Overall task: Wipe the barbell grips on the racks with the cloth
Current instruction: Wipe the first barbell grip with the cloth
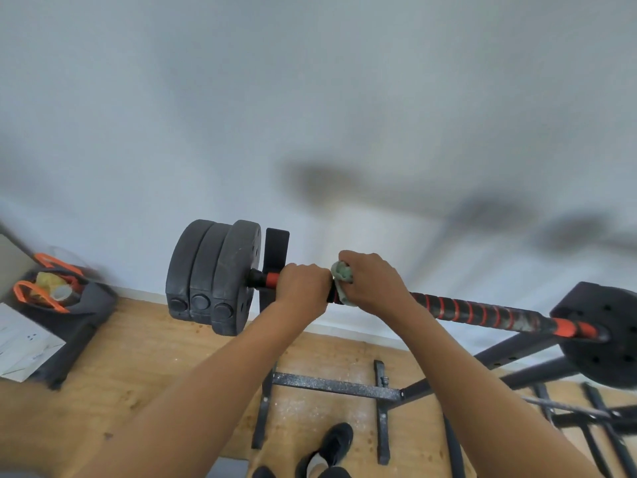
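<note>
A barbell (482,312) with a black grip wound in red stripes lies across a black rack (275,250). Three black weight plates (213,274) sit on its left end, and another plate (599,336) on its right end. My left hand (303,288) grips the bar just right of the left plates. Right beside it, my right hand (372,281) holds a pale green cloth (343,276) wrapped round the bar. The cloth shows between the two hands and under my right palm.
The rack's black base bars (337,386) lie on the wooden floor (138,357) below me, next to my black shoe (336,443). At the left stands a dark bag (69,298) with orange straps, beside white paper (20,343). A white wall is behind.
</note>
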Motion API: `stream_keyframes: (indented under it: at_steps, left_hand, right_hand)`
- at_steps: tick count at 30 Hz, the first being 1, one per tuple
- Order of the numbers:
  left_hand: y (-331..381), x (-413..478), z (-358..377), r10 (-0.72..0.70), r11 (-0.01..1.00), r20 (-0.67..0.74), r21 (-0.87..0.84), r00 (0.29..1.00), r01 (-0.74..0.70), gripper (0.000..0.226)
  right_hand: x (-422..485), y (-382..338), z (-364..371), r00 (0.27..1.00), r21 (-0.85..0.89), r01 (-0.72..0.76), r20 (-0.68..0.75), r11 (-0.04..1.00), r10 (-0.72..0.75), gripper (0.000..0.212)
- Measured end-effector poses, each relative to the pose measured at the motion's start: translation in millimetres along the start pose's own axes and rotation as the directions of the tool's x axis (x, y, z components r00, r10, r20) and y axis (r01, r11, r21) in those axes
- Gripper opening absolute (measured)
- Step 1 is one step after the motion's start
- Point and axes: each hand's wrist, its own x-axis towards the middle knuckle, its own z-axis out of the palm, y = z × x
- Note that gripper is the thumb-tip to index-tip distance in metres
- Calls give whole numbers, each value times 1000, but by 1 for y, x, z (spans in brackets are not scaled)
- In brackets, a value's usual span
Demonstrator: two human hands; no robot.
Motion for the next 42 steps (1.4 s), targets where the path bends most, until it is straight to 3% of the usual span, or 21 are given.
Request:
stream_keyframes:
  at_steps: [5, 9, 13, 16, 19, 22, 24, 31, 40, 42]
  left_hand:
    - [9, -8, 9, -43, 996, -94, 77, 995, 50, 20]
    - [1, 2, 2, -47, 995, 44, -81, 998, 50, 16]
    - [-4, 8, -6, 16, 986, 149, -164, 989, 9, 22]
    - [-2, 6, -2, 17, 992, 100, -129, 995, -4, 20]
    - [-2, 5, 1, 19, 994, 68, -113, 997, -11, 20]
    - [-3, 5, 0, 24, 994, 66, -110, 998, -16, 24]
    - [-3, 5, 0, 25, 993, 59, -114, 998, -18, 28]
    - [-1, 1, 2, 4, 994, 9, -112, 1000, -3, 33]
    - [-1, -2, 1, -11, 992, -2, -125, 1000, 11, 28]
    - [-1, -2, 0, -12, 992, -6, -124, 1000, 11, 28]
  right_hand:
    - [11, -2, -17, 994, 111, 19, 106, 994, -31, 19]
    - [-9, 9, -18, 999, 196, -7, 32, 981, 1, 20]
    - [-26, 22, -27, 995, 383, -33, -74, 923, 66, 7]
    - [-33, 24, -34, 991, 363, -8, -123, 932, 57, 20]
    - [-30, 26, -32, 997, 342, -1, -69, 940, 26, 43]
    - [-25, 25, -23, 995, 158, 88, -56, 984, -80, 64]
    - [-20, 23, -18, 991, 58, 123, -57, 991, -120, 68]
    - [-13, 22, -12, 962, 73, 200, -204, 977, -181, 23]
    - [-38, 31, 4, 987, 291, 154, -98, 944, -131, 25]
    - [-39, 34, 4, 991, 334, 124, -83, 934, -102, 16]
